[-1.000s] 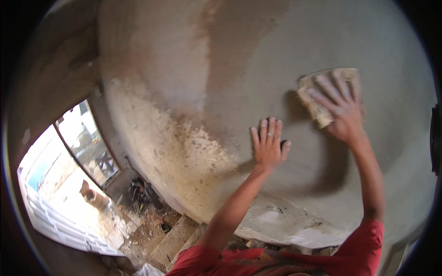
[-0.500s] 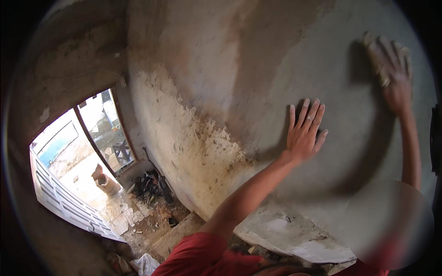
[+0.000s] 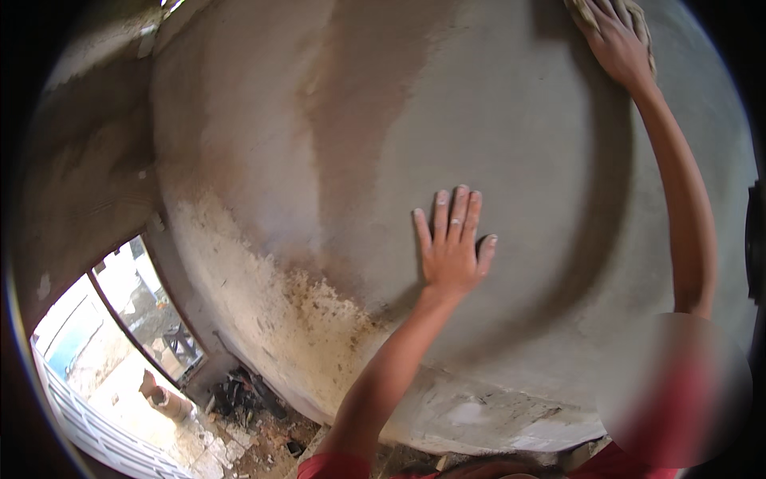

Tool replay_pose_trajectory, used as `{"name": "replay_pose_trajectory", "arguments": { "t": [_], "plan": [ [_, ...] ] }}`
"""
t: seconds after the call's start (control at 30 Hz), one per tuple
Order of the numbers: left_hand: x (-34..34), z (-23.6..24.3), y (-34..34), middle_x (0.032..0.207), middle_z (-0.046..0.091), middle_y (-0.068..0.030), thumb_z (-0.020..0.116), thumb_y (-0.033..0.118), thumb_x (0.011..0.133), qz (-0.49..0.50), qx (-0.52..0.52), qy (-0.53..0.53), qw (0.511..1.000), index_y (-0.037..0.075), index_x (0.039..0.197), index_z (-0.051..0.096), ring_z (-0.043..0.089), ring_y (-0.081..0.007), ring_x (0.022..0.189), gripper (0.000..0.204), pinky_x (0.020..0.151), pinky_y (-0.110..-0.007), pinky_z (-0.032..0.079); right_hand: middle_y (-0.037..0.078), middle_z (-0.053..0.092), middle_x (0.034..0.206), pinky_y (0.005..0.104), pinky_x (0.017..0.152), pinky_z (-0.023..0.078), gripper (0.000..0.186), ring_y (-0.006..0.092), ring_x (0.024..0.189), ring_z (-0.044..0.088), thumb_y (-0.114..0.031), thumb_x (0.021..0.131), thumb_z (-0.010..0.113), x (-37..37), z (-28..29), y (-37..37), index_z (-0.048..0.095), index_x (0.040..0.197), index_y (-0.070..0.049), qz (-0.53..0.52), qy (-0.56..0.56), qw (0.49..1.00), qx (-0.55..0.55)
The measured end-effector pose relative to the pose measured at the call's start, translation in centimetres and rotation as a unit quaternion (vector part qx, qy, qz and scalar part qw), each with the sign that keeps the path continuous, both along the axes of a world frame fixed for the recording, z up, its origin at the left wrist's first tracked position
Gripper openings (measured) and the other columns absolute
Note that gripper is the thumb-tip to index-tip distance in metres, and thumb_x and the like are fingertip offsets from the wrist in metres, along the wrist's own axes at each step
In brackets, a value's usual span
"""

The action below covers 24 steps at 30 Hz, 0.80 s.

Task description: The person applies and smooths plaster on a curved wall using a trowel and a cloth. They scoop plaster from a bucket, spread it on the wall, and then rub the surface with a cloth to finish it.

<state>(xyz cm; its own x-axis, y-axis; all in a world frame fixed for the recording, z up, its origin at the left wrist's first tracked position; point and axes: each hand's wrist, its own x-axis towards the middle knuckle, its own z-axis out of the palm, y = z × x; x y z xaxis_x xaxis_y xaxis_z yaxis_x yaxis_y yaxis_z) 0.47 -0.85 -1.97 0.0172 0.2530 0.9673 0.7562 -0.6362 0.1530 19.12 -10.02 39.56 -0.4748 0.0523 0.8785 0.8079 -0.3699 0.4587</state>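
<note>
At the lower edge, nearest, the person wears a red shirt (image 3: 335,466), its sleeve on the right smeared by a round blur. From the left sleeve a bare forearm rises to the left hand (image 3: 452,254), which lies against the wall (image 3: 495,120) with fingers spread, thumb out to the right, and nothing in its grip; pale dust coats its fingertips. Farther up, near the top edge, the right arm reaches to full stretch, and the right hand (image 3: 619,49) grasps a tan pad (image 3: 641,28) and keeps it between palm and wall (the picture's edge cuts off its upper part). The pad's rough rim shows at both sides of the fingers, high on the smooth grey plaster, with the arm's long shadow curving below. Left of that grey area runs a brown band, then a pale, flaking patch lower down. A ledge (image 3: 487,411) juts out along the foot of the wall. Beyond, at lower left, a dark heap (image 3: 243,397) sits on the littered floor (image 3: 267,441) beside a bright doorway (image 3: 132,323), with a white grille (image 3: 96,427) and a brown cylindrical container (image 3: 170,403) near it.
</note>
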Motion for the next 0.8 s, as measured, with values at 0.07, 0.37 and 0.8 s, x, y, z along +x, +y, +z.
{"name": "replay_pose_trajectory", "arguments": {
  "t": [0.07, 0.37, 0.8],
  "plan": [
    [-0.8, 0.5, -0.1, 0.180, 0.028, -0.0131, 0.050, 0.050, 0.105, 0.009, 0.002, 0.001, 1.000, 0.011, 0.173, 0.033, 0.019, -0.0398, 0.167, 0.080, 0.132, -0.069, 0.004, 0.011, 0.034, 0.178, 0.0667, 0.132, 0.009, 0.054, 0.0472, 0.165, 0.020, -0.039, 0.114, 0.042, -6.7, -0.2, -1.3, 0.043, 0.168, -0.037, 0.043, 0.068, 0.996, -0.039],
    [-1.3, 0.3, 0.7, 0.178, 0.032, -0.0140, 0.049, 0.048, 0.105, 0.029, 0.037, -0.004, 0.999, 0.008, 0.171, 0.036, 0.021, -0.0408, 0.166, 0.078, 0.132, -0.069, 0.004, 0.007, 0.036, 0.177, 0.0637, 0.131, 0.016, 0.054, 0.0451, 0.163, 0.027, -0.053, 0.114, 0.039, -4.1, 2.8, 0.6, 0.044, 0.166, -0.042, 0.021, -0.015, 0.999, -0.045],
    [-0.4, 4.0, -0.4, 0.179, 0.030, -0.0145, 0.052, 0.049, 0.104, 0.000, 0.029, 0.019, 0.999, 0.006, 0.172, 0.031, 0.019, -0.0418, 0.166, 0.083, 0.132, -0.069, 0.003, 0.006, 0.033, 0.179, 0.0657, 0.131, 0.012, 0.057, 0.0423, 0.165, 0.022, -0.053, 0.115, 0.030, -2.4, 8.5, -2.6, 0.037, 0.170, -0.038, -0.019, 0.071, 0.997, -0.019]
  ]
}}
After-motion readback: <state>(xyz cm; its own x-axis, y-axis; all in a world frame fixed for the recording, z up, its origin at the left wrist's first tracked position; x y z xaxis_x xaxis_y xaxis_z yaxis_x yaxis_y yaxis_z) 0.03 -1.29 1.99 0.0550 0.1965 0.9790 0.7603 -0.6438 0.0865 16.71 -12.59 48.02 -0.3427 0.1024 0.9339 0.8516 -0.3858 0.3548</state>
